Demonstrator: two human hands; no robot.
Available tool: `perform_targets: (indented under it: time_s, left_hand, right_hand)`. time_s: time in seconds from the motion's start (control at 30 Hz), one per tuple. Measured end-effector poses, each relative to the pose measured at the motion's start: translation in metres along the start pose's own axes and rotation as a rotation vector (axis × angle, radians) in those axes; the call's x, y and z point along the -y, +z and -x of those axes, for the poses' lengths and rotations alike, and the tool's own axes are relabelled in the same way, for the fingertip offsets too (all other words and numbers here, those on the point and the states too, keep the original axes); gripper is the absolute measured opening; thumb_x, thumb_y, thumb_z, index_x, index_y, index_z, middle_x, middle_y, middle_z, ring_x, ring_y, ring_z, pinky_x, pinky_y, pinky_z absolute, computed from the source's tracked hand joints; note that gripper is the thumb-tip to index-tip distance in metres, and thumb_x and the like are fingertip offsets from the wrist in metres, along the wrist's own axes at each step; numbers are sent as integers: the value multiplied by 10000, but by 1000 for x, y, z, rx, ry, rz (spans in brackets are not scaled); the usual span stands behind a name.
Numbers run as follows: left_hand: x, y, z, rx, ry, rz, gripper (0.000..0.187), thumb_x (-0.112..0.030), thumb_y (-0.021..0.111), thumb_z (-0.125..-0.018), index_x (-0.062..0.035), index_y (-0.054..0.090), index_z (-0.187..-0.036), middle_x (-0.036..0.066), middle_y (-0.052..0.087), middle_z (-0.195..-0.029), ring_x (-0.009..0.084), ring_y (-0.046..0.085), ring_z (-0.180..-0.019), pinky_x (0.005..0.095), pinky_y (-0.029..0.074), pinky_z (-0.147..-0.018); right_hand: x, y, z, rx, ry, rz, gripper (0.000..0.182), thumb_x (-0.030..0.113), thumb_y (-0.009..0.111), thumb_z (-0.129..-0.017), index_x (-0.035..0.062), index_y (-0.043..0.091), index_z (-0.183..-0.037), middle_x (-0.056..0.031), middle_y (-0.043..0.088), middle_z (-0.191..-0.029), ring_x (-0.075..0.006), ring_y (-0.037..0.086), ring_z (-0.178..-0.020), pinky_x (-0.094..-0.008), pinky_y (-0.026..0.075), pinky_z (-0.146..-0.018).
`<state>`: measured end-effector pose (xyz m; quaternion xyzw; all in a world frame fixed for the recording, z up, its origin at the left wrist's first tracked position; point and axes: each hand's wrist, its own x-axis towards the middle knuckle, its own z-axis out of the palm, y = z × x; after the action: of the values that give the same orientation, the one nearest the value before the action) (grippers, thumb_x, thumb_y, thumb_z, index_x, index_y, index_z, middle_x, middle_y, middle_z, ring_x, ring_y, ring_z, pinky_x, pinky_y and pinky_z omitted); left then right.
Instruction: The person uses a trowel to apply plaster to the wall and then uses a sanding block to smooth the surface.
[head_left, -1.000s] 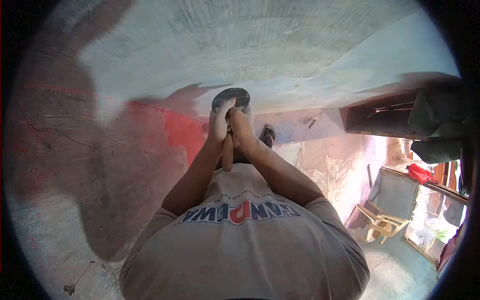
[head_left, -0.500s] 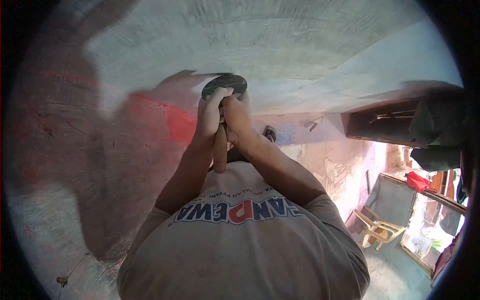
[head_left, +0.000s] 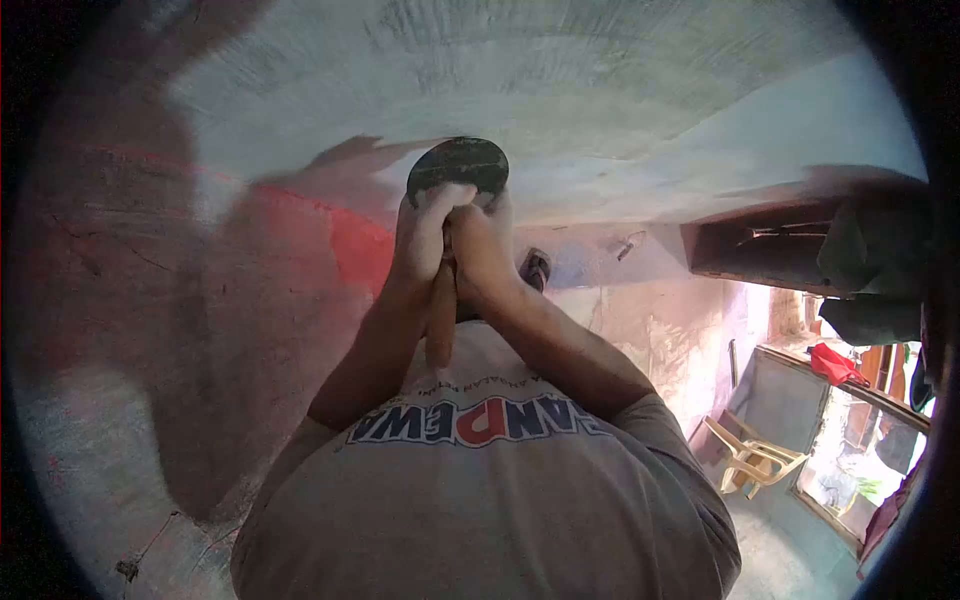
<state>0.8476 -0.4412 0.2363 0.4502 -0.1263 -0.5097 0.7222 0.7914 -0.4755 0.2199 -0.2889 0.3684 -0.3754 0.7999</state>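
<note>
My left hand [head_left: 430,230] and my right hand [head_left: 478,240] are pressed together in front of my chest, both wrapped round a tool. Its wooden handle [head_left: 440,325] sticks out below my wrists towards my shirt. At the far end, just beyond my fingers, is a dark round disc [head_left: 458,165] with its broad face showing. The disc is by the grey-white wall [head_left: 560,110]; whether it touches the surface cannot be made out. My fingers partly hide the middle of the tool.
A red patch [head_left: 360,250] marks the wall at the left. One sandalled foot [head_left: 535,268] shows beyond my right forearm. To the right are a dark recess [head_left: 760,245], a plastic chair [head_left: 750,455], a red cloth [head_left: 836,364] and a framed window [head_left: 850,450].
The disc has tilted, so more of its face shows, and it has shifted slightly to the right. The handle's near end has moved a little towards my shirt. Both hands keep their hold.
</note>
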Motion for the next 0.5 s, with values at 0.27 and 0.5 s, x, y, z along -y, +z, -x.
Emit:
perform_targets:
  time_s: [0.27,0.5]
  left_hand:
    - [1,-5,2,-21,57,-22,194,-107,586,-866,-5,638,-1022,18,636,-908,104,595,-826,251,467,-734]
    - [-8,7,12,-21,91,-15,191,-94,579,-868,-8,640,-1027,21,638,-928,103,596,-858,258,466,-763]
  right_hand:
    - [-4,0,4,65,-72,2,235,-75,464,-796,1,544,-1002,-72,598,-835,-151,590,-743,-288,495,-630]
    - [13,13,20,38,-37,25,246,-58,475,-802,2,532,-1033,-75,598,-904,-153,584,-792,-290,492,-626]
